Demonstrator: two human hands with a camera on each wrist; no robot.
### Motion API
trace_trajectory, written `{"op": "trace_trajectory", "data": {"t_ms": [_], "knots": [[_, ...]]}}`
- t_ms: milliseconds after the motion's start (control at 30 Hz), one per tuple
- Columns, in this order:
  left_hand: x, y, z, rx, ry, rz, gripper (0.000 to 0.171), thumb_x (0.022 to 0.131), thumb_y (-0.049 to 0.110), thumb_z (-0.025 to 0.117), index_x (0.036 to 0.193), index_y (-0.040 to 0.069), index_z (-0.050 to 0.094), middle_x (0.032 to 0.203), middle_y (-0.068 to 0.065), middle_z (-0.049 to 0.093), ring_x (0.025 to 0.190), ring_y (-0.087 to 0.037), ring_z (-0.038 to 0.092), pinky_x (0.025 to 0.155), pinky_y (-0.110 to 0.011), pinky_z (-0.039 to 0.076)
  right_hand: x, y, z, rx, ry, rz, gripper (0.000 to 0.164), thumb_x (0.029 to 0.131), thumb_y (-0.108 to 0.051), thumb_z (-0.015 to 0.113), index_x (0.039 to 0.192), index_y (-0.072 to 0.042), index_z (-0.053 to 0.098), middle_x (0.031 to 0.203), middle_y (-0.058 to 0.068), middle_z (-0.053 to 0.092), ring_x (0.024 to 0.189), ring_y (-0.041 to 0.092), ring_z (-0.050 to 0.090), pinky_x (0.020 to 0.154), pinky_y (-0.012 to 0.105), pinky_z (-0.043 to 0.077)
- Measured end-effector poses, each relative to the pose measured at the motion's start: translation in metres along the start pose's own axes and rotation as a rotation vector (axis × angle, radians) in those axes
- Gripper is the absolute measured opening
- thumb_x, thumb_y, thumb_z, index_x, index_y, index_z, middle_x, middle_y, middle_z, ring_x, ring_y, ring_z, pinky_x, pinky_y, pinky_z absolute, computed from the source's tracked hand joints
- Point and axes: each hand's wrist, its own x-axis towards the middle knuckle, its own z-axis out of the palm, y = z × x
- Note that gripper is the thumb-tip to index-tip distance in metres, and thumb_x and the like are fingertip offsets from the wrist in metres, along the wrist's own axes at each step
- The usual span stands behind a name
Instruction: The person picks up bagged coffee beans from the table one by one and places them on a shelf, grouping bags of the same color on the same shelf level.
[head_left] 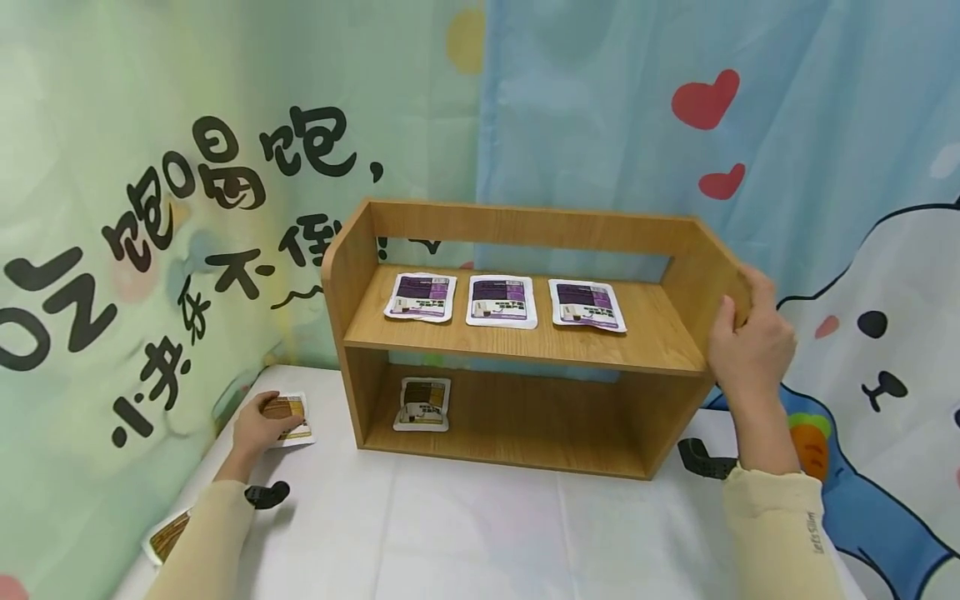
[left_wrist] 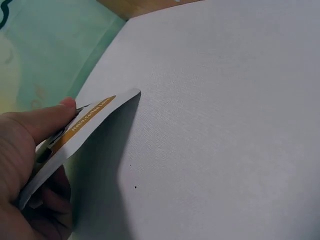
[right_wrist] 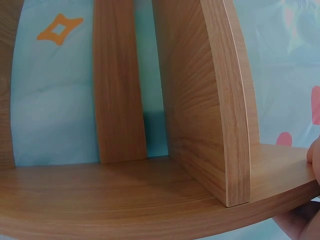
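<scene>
My left hand (head_left: 258,429) pinches a white-edged packet with a brown-gold label (head_left: 294,417) at the table's left side. In the left wrist view the thumb lies over this packet (left_wrist: 82,125), whose raised edge casts a shadow on the tabletop. My right hand (head_left: 753,342) grips the right side panel of a two-tier wooden shelf (head_left: 525,354); in the right wrist view, fingers (right_wrist: 316,160) hold the edge of that panel. Three purple-labelled packets (head_left: 501,302) lie in a row on the upper board. On the lower board, at its left, sits one brown-labelled packet (head_left: 422,405).
Another brown-labelled packet (head_left: 167,536) lies at the table's left edge, partly behind my left sleeve. The white table (head_left: 465,533) stretches before the shelf. Printed curtains (head_left: 585,108) hang close behind and at both sides.
</scene>
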Motion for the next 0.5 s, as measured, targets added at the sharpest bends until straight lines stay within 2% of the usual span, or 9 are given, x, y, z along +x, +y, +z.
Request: {"op": "trace_trajectory", "data": {"t_ms": [267,500], "knots": [[-0.012,-0.003,0.008,-0.091,-0.003,0.061,0.069,0.080,0.019,0.079,0.137,-0.003,0.045,0.128,-0.033,0.049,0.113,-0.045,0.048,0.095,-0.054,0.037,0.001,0.003,0.002,0.006,-0.001,-0.018,0.042,0.101,-0.025,0.047,0.143,-0.018,0.046,0.117,0.024,0.063,0.087,0.048,0.062,0.072,0.058,0.050],[-0.031,-0.007,0.011,-0.194,0.002,0.056,0.070,0.081,0.014,0.079,0.139,-0.002,0.043,0.134,-0.028,0.046,0.121,-0.040,0.042,0.101,-0.050,0.032,0.001,0.004,0.000,0.012,0.008,-0.042,0.041,0.101,-0.023,0.048,0.142,-0.016,0.047,0.119,0.023,0.063,0.084,0.048,0.062,0.071,0.057,0.050]]}}
